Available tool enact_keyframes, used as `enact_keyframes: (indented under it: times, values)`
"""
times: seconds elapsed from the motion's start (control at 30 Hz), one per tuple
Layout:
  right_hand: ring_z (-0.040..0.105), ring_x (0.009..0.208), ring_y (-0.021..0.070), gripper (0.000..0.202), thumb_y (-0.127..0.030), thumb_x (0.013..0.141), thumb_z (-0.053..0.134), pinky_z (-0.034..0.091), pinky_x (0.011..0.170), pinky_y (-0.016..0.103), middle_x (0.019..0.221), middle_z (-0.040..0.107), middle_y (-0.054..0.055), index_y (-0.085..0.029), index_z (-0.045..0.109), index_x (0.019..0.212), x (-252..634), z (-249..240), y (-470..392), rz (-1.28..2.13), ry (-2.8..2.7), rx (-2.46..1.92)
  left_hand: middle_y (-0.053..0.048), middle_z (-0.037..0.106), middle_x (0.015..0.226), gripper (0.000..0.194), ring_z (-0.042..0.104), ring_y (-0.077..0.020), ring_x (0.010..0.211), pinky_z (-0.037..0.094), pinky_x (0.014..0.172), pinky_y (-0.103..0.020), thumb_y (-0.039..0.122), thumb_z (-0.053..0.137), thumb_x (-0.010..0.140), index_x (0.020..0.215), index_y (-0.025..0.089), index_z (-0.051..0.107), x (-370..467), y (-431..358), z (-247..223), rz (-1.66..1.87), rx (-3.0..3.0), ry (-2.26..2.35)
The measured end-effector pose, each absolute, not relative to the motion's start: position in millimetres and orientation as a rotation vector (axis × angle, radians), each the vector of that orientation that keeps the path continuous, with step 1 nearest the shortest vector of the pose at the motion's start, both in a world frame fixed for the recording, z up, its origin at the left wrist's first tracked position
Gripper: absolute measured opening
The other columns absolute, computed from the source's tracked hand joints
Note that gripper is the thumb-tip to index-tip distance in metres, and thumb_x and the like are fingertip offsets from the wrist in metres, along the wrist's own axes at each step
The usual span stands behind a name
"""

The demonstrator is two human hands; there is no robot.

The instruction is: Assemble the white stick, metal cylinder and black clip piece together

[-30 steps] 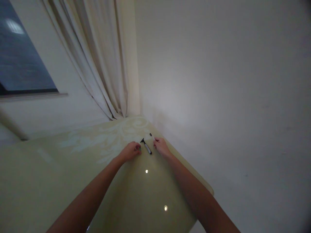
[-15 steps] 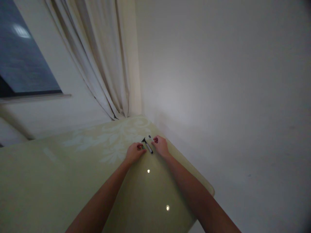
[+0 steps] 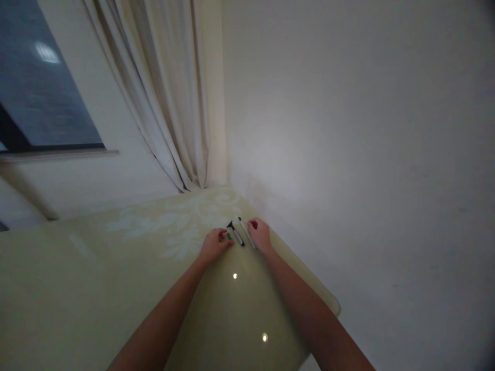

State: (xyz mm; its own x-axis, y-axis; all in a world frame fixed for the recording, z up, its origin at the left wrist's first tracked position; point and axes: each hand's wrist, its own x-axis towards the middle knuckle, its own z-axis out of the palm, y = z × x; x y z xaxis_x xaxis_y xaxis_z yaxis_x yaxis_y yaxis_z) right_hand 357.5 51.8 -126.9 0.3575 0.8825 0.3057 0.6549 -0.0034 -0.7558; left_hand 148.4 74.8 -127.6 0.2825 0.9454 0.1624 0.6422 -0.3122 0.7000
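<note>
On the glossy table (image 3: 127, 288), a razor (image 3: 237, 236) with a black head and a grey handle lies slanted between my hands. To its left, my left hand (image 3: 215, 245) rests with thumb and forefinger apart. A small dark piece (image 3: 229, 236), too small to name, lies in the gap between those fingers. Right of the razor is a slim whitish stick with a dark tip (image 3: 246, 232), roughly parallel to it. Close along that stick's right side is my right hand (image 3: 260, 235), its fingers curled in and seemingly holding nothing.
A pale wall (image 3: 348, 154) runs along the table's right edge. Beyond the far edge hangs a beige curtain (image 3: 174, 93), with a window (image 3: 58, 93) to its left. The table's rounded corner (image 3: 337, 308) is at the right, near my right forearm.
My right hand has drawn slightly right, off the slim stick, which now shows along its length. Left fingers have parted a little around the small dark piece. The view has shifted slightly.
</note>
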Motion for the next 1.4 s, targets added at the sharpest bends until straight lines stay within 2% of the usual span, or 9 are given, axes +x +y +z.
enact_keyframes:
  times: [0.23, 0.37, 0.53, 0.7, 0.83, 0.9, 1.07, 1.23, 1.4]
  values:
    - [0.071, 0.088, 0.0212, 0.020, -0.025, 0.097, 0.058, 0.053, 0.083, 0.031, 0.096, 0.078, 0.009, -0.016, 0.076, 0.099, 365.1, -124.6, 42.5, 0.245, -1.433, -1.756, -0.006, 0.072, 0.081, 0.014, 0.066, -0.0206, 0.077, 0.049, 0.072, -0.031, 0.029, 0.069, 0.085, 0.088, 0.016, 0.072, 119.9, 48.0, -126.6, 0.798, 2.009, 1.377]
    - [0.067, 0.103, 0.0247, 0.020, -0.026, 0.099, 0.059, 0.049, 0.092, 0.034, 0.106, 0.074, 0.013, -0.017, 0.077, 0.101, 353.5, -118.0, 37.6, 0.154, -1.556, -1.752, -0.007, 0.075, 0.081, 0.025, 0.067, -0.0231, 0.078, 0.050, 0.075, -0.034, 0.038, 0.060, 0.091, 0.079, 0.019, 0.072, 93.9, 15.5, -123.9, 0.798, 2.012, 1.326]
    - [0.064, 0.108, 0.0307, 0.019, -0.035, 0.095, 0.071, 0.044, 0.096, 0.039, 0.108, 0.073, 0.016, -0.018, 0.078, 0.099, 333.1, -115.1, 31.0, 0.070, -1.732, -1.786, -0.010, 0.080, 0.092, 0.035, 0.072, -0.0268, 0.088, 0.054, 0.084, -0.038, 0.043, 0.051, 0.095, 0.090, 0.022, 0.078, 62.3, -31.6, -125.0, 0.839, 2.005, 1.285]
    - [0.061, 0.118, 0.0342, 0.026, -0.040, 0.100, 0.065, 0.041, 0.099, 0.043, 0.119, 0.073, 0.018, -0.019, 0.075, 0.112, 315.6, -112.0, 29.7, -0.121, -1.944, -1.838, -0.009, 0.079, 0.081, 0.036, 0.070, -0.0266, 0.077, 0.052, 0.072, -0.036, 0.055, 0.067, 0.086, 0.081, 0.022, 0.080, 50.2, -55.8, -128.4, 0.905, 1.793, 1.334]
    - [0.064, 0.114, 0.0345, 0.021, -0.029, 0.100, 0.062, 0.041, 0.099, 0.045, 0.115, 0.075, 0.019, -0.018, 0.073, 0.115, 307.0, -110.2, 29.9, -0.074, -1.892, -1.881, -0.004, 0.063, 0.060, 0.054, 0.058, -0.0208, 0.061, 0.042, 0.059, -0.031, 0.070, 0.065, 0.084, 0.063, 0.021, 0.067, 51.0, -55.7, -127.6, 0.985, 1.714, 1.423]
    - [0.067, 0.108, 0.0323, 0.019, -0.022, 0.098, 0.062, 0.042, 0.095, 0.042, 0.111, 0.076, 0.018, -0.019, 0.072, 0.114, 307.2, -111.4, 30.3, -0.042, -1.875, -1.897, -0.003, 0.061, 0.060, 0.058, 0.057, -0.0204, 0.060, 0.041, 0.058, -0.031, 0.070, 0.054, 0.091, 0.070, 0.020, 0.071, 51.6, -54.5, -128.6, 1.024, 1.739, 1.421]
    - [0.071, 0.089, 0.0248, 0.017, -0.017, 0.093, 0.063, 0.046, 0.080, 0.033, 0.104, 0.078, 0.013, -0.019, 0.072, 0.108, 314.9, -107.5, 29.9, 0.042, -1.790, -1.894, -0.006, 0.075, 0.081, 0.056, 0.066, -0.0208, 0.068, 0.053, 0.070, -0.033, 0.052, 0.043, 0.098, 0.131, 0.019, 0.073, 56.7, -53.5, -137.1, 1.065, 1.804, 1.320]
    - [0.068, 0.078, 0.0163, 0.012, -0.026, 0.095, 0.064, 0.048, 0.076, 0.027, 0.097, 0.077, 0.004, -0.021, 0.070, 0.104, 284.6, -77.1, 22.3, 0.106, -1.785, -1.719, -0.014, 0.082, 0.104, 0.064, 0.077, -0.0268, 0.087, 0.061, 0.079, -0.040, 0.063, 0.060, 0.087, 0.129, 0.017, 0.073, 55.3, -37.0, -132.0, 1.073, 1.559, 1.277]
    - [0.065, 0.077, 0.0168, 0.006, -0.023, 0.090, 0.072, 0.046, 0.075, 0.027, 0.092, 0.074, 0.002, -0.022, 0.069, 0.095, 206.8, -56.6, 10.9, 0.270, -1.975, -1.324, -0.018, 0.081, 0.116, 0.073, 0.078, -0.0292, 0.102, 0.063, 0.093, -0.043, 0.070, 0.074, 0.080, 0.126, 0.014, 0.072, 26.5, -15.1, -112.2, 1.235, 1.178, 1.208]
